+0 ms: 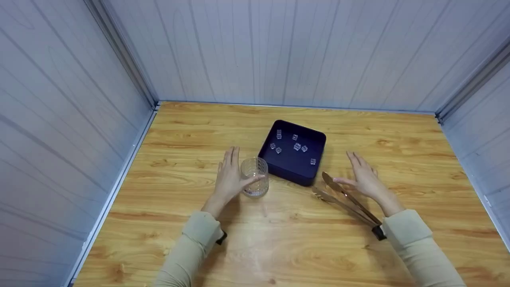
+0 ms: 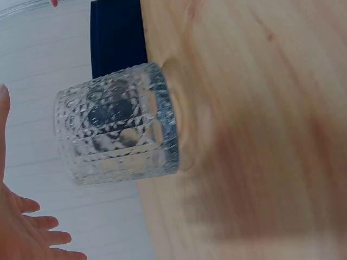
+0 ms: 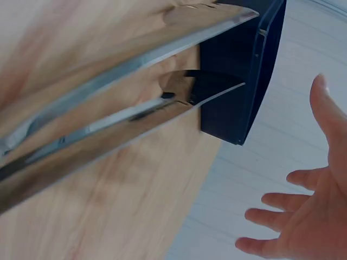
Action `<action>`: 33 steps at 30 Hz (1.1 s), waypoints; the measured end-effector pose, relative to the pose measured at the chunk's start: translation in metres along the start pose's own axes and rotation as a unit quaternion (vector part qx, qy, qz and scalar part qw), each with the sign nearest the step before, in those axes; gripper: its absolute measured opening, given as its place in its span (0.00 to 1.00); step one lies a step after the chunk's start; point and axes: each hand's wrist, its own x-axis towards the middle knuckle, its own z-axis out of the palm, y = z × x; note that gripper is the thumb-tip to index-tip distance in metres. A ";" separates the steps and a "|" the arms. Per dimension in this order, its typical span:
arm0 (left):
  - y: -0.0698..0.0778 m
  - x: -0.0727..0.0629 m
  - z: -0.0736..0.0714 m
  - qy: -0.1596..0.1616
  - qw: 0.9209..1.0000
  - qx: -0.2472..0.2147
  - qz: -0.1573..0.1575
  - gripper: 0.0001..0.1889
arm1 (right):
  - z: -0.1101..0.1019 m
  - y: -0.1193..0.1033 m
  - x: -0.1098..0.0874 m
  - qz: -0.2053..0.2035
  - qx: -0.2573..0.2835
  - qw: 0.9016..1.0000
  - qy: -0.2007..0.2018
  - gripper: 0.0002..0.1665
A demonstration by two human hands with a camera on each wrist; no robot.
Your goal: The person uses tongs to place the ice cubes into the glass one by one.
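A clear textured glass stands upright on the table, in front of a dark blue square tray. Just left of the glass is my left hand, fingers straight and thumb spread across it in the head view. The left wrist view has the glass apart from the fingers. Metal tongs lie at the tray's front right, their two arms spread. Over their right side my right hand is held with fingers extended, gripping nothing; the right wrist view shows the tongs away from the palm.
Several small clear cubes are scattered inside the tray. Pale panel walls enclose the wooden table at the back and both sides. Dark bands with black pieces sit at the wrists.
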 end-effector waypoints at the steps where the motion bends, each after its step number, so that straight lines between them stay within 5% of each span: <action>1: -0.001 -0.002 0.002 0.002 1.000 -0.006 0.000 0.60 | 0.002 0.000 -0.001 -0.002 0.002 1.000 -0.004 0.60; 16: -0.008 -0.018 0.035 0.023 0.990 -0.123 -0.067 0.65 | 0.030 0.013 -0.024 -0.048 0.018 0.998 -0.023 0.61; 33: -0.002 -0.019 0.066 0.088 0.954 -0.267 -0.102 0.65 | 0.051 0.022 -0.048 0.010 0.004 0.999 -0.035 0.60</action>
